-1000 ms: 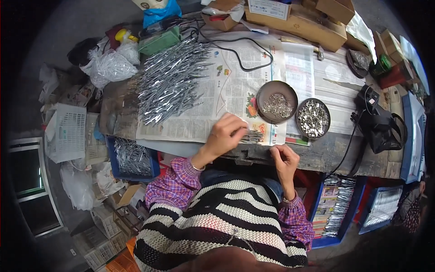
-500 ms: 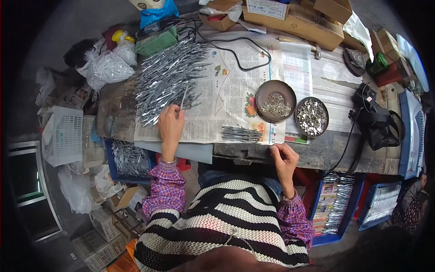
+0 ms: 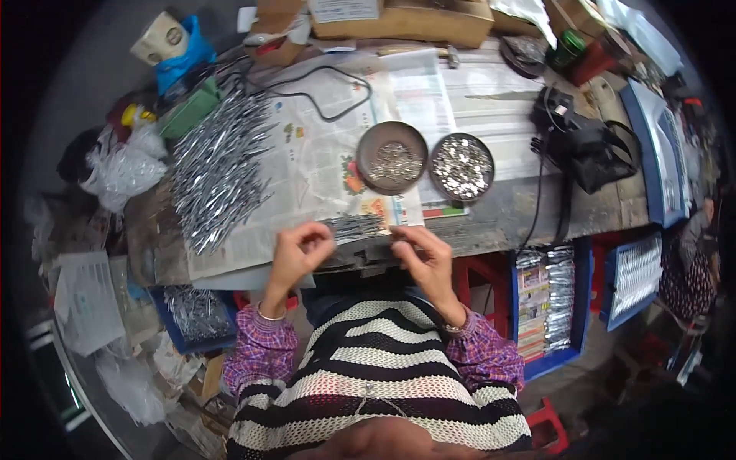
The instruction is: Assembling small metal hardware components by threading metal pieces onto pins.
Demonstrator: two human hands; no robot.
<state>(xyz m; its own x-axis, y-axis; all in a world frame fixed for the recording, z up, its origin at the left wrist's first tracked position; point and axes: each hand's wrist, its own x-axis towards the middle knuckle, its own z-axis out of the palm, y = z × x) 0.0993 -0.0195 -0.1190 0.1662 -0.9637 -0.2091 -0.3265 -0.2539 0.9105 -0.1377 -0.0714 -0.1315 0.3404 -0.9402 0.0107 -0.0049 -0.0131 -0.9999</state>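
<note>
My left hand (image 3: pixel 300 254) is at the near edge of the bench, thumb and fingertips pinched together; blur hides what is between them. Across from it, my right hand (image 3: pixel 426 259) also pinches, and anything in its fingertips is too small to name. Between and just beyond both hands lies a small row of thin grey metal rods (image 3: pixel 354 225) on the newspaper (image 3: pixel 310 176). A large heap of similar silvery rods (image 3: pixel 222 165) spreads to the left. Beyond my right hand stand a round brown dish of small metal pieces (image 3: pixel 368 142) and a dark dish of shiny round bits (image 3: pixel 462 198).
Black cables and a strapped black device (image 3: pixel 594 165) lie on the right of the bench. A hammer (image 3: pixel 452 57) and cardboard boxes (image 3: pixel 406 23) are at the back. Blue trays of metal parts (image 3: pixel 583 307) stand below at right, another blue tray (image 3: pixel 157 314) at left.
My left hand has moved right from the big heap to beside the small row of rods. The right hand stays near that row's right end. The whole view has shifted and turned.
</note>
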